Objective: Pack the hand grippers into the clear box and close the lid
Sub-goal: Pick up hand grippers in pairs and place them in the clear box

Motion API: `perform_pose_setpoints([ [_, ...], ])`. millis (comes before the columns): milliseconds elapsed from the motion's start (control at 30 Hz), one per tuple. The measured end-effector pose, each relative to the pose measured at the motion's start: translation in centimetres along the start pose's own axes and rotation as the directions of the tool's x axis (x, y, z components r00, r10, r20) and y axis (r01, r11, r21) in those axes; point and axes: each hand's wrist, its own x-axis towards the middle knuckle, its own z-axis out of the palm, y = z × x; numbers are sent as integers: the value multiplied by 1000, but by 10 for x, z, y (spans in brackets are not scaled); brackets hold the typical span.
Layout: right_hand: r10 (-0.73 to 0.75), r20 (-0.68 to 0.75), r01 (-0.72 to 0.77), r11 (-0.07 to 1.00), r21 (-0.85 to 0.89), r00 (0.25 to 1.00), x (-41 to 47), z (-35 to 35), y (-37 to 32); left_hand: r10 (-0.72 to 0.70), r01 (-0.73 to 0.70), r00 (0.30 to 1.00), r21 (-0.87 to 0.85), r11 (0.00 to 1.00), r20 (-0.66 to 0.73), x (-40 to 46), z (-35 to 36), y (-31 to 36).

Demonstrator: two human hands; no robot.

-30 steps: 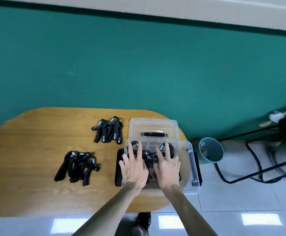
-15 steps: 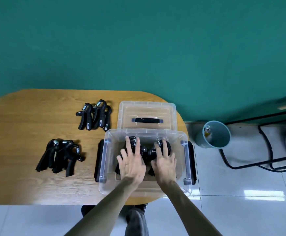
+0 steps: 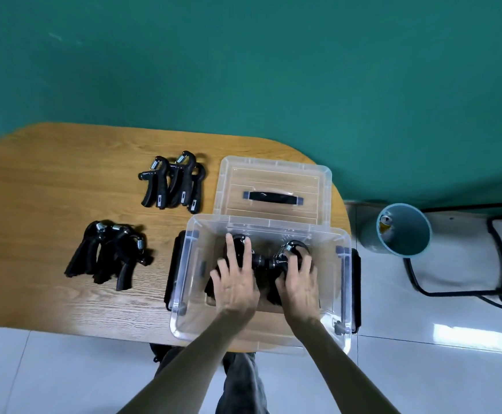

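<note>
You are pressing black spring hand grippers (image 3: 269, 261) into the clear plastic box (image 3: 184, 309), left hand (image 3: 236, 283) flat-fingered, right hand (image 3: 299, 283) seemingly curling round one; next, two piles (image 3: 109, 255) left of your grip are waiting.

A plain indoor workroom or office-like room is suggested rather than a home. The upper half of the frame is filled by a bare wall (image 3: 243, 70) painted teal. A rounded wooden table (image 3: 49, 180) is set against it at centre left, and glossy white floor tiles (image 3: 438, 369) with reflected ceiling light are seen along the bottom and right. A teal waste bin (image 3: 405, 234) is placed on the floor at the right, beside black cables or a black metal frame (image 3: 500, 264); which cannot be told.
</note>
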Motion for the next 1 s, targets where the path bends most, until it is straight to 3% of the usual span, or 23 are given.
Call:
perform_pose_setpoints([
  [300, -33, 70, 36, 998, -45, 997, 4, 10, 11, 13, -14, 999, -48, 999, -35, 3, 11, -5],
  [567, -86, 4, 84, 965, -250, 996, -9, -5, -3, 73, -82, 989, -68, 994, -128, -6, 3, -30],
  [700, -152, -36, 135, 946, -296, 988, -13, -29, -31, 156, -162, 974, -20, 987, -164, -17, -24, -47],
  [1000, -277, -46, 247, 910, -335, 960, -10, -65, -148, 186, -189, 966, 0, 982, -179, -29, -88, -116],
])
